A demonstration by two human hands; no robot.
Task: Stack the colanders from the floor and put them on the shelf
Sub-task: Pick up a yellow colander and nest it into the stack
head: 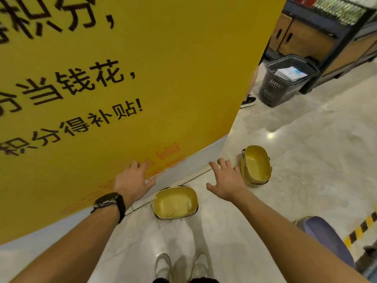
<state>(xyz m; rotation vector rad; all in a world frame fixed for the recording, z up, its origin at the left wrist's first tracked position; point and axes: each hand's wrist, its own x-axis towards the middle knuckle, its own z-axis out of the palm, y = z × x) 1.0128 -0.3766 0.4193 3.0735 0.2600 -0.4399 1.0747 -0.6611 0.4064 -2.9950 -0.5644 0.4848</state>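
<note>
— Anything readable here?

— Only on the big yellow sign panel (pixel 163 68) at the left. It carries black Chinese characters in several lines. The top line is cut off by the frame edge and ends in "积分," as far as it can be made out.

— And below that?

— The next line ends in "当钱花,". Under it, smaller, "积分得补贴!", its first character partly cut off.

— Anything else?

— Faint orange characters (pixel 169 152) low on the same panel, too pale to read. The papers in the dark basket (pixel 285 82) are too blurred.
</note>
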